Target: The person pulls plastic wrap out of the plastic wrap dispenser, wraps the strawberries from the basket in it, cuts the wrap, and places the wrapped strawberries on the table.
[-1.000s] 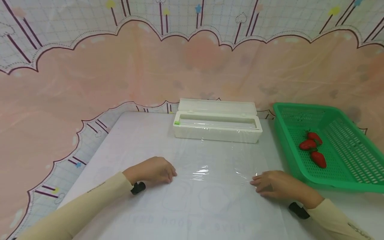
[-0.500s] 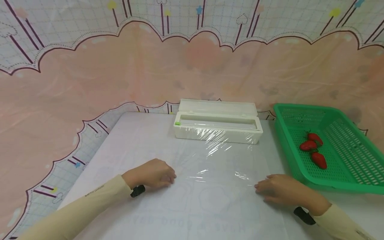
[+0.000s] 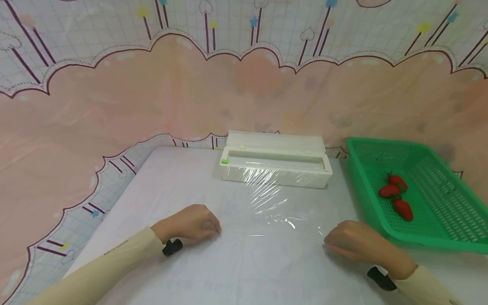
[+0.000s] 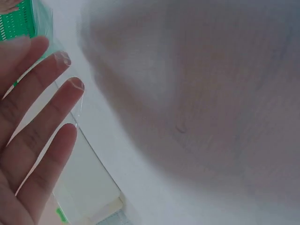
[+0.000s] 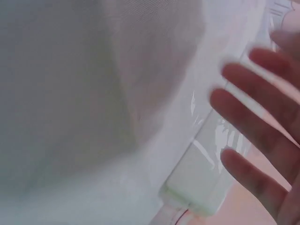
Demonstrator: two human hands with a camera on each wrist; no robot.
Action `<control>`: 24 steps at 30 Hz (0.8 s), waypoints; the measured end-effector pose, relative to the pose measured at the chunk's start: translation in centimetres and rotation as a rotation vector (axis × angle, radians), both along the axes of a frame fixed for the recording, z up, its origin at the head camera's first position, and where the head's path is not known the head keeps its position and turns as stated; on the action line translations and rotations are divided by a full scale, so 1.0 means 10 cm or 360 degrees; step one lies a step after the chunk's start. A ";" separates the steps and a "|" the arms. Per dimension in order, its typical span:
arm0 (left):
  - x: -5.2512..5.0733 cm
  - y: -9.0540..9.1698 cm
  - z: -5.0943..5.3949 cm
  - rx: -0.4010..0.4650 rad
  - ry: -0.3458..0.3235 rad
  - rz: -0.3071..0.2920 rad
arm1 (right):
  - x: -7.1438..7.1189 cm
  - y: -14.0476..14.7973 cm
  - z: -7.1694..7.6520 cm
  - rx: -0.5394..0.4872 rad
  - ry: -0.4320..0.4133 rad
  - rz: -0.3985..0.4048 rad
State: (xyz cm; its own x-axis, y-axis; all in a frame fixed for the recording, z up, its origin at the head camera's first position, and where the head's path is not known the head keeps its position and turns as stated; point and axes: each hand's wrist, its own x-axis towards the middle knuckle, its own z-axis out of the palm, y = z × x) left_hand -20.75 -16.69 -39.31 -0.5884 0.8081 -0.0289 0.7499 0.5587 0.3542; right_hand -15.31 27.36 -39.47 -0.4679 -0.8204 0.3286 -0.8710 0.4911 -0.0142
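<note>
A clear sheet of cling film (image 3: 267, 203) stretches from a white cling film box (image 3: 274, 177) toward me, showing mainly by its glare streaks. At its left near corner my left hand (image 3: 194, 223) pinches the film between thumb and index finger; the remaining fingers extend, with film clinging to the fingertips (image 4: 75, 85) in the left wrist view. My right hand (image 3: 360, 242) pinches the opposite corner, though its thumb contact is partly cut off in the right wrist view. Both hands are low over the white tabletop (image 3: 244, 275).
Three strawberries (image 3: 396, 197) lie in a green basket (image 3: 419, 243) right of the box, close to my right hand. The box's lid (image 3: 276, 142) stands raised at the back. Behind the table hangs a patterned cloth (image 3: 190, 97).
My right hand has drawn slightly right and toward me; my left hand has shifted slightly left. Glare streaks now spread over the film and box front. The head view has tilted up a little.
</note>
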 end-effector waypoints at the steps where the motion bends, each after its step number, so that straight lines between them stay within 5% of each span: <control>1: -0.01 0.00 -0.01 0.0010 -0.0005 0.0007 | 0.00 -0.03 0.00 -0.0001 0.0012 -0.0034; 12: -0.05 0.02 -0.06 -0.0007 -0.0016 0.0043 | -0.03 -0.20 -0.01 0.0367 -0.0202 -0.0155; 20: -0.11 0.08 0.06 -0.0174 0.0225 0.0141 | 0.02 -0.20 0.08 0.0436 -0.0060 -0.0180; 24: -0.26 0.18 0.21 -0.0300 0.0509 0.0285 | -0.06 -0.24 0.22 0.0344 0.0067 -0.0298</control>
